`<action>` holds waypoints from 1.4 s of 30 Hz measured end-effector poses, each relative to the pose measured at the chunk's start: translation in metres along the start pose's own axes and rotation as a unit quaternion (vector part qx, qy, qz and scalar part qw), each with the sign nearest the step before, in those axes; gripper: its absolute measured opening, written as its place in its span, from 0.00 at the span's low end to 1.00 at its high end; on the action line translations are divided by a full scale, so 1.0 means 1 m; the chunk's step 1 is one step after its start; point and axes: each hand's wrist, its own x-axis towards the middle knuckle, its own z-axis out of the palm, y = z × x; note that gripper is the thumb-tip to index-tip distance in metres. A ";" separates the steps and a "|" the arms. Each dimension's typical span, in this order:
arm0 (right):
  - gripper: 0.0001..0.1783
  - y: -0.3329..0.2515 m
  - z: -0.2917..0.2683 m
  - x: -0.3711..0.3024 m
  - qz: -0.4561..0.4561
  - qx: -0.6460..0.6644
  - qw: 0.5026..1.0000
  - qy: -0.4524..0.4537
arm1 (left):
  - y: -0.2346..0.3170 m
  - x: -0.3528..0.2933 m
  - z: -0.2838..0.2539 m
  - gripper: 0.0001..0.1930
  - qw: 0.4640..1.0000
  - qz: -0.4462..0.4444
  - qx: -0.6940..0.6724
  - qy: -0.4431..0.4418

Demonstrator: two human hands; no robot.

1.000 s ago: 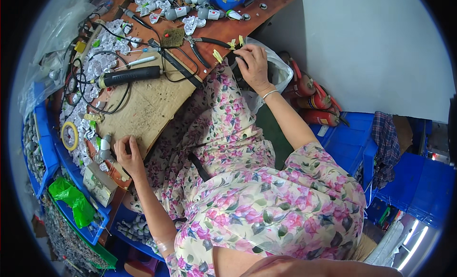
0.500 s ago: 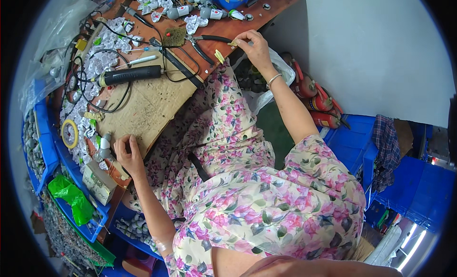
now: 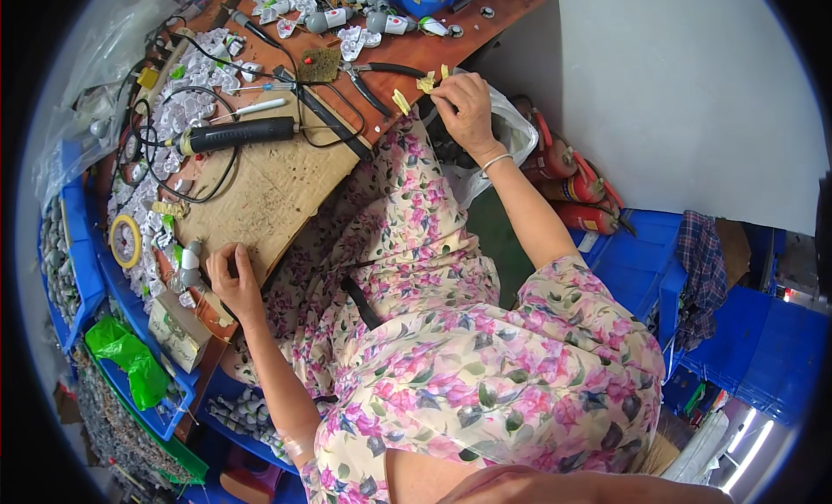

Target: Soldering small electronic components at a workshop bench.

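Observation:
My right hand [image 3: 468, 110] is at the table's right edge, thumb and fingertips apart, with nothing visible between them. Just beyond its fingertips are crumpled yellow scraps [image 3: 425, 84], and another yellow strip [image 3: 399, 102] lies nearby on the edge. Black-handled pliers [image 3: 371, 91] lie with open handles beside these scraps. Loosely curled, my left hand [image 3: 234, 279] rests at the near corner of a worn tan board [image 3: 260, 188]. A gap shows between its thumb and index finger, and I see nothing in it. Beside it is a grey-and-white bulb-shaped part [image 3: 190, 263].
A black-handled corded tool [image 3: 238, 136] lies across the board, its cable looping over white plastic parts [image 3: 186, 114]. A yellow tape roll [image 3: 126, 242] stands at left near blue bins [image 3: 82, 253]. Below my right hand hangs a plastic bag [image 3: 520, 140], beside red fire extinguishers [image 3: 585, 188].
My right hand has drawn back slightly to the right and down from the yellow scraps, which now show apart from its fingers. My left hand has stayed in place.

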 end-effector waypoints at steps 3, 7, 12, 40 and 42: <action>0.08 0.000 -0.001 -0.003 0.008 0.008 1.000 0.002 | 0.000 0.000 0.001 0.07 1.000 0.005 0.000 0.001; 0.09 -0.010 -0.002 -0.001 0.016 -0.002 1.000 0.015 | 0.002 0.000 0.000 0.07 1.000 0.003 -0.001 0.001; 0.11 -0.001 0.000 -0.002 0.014 0.008 1.000 0.001 | 0.009 0.006 0.003 0.06 0.999 0.035 0.024 -0.004; 0.10 -0.125 0.040 0.031 0.335 0.600 0.701 -0.190 | 0.046 0.052 0.037 0.04 0.984 0.173 -0.017 -0.048; 0.09 -0.152 0.054 0.036 0.269 0.515 0.785 -0.214 | 0.026 0.045 0.037 0.03 0.992 0.121 0.007 -0.023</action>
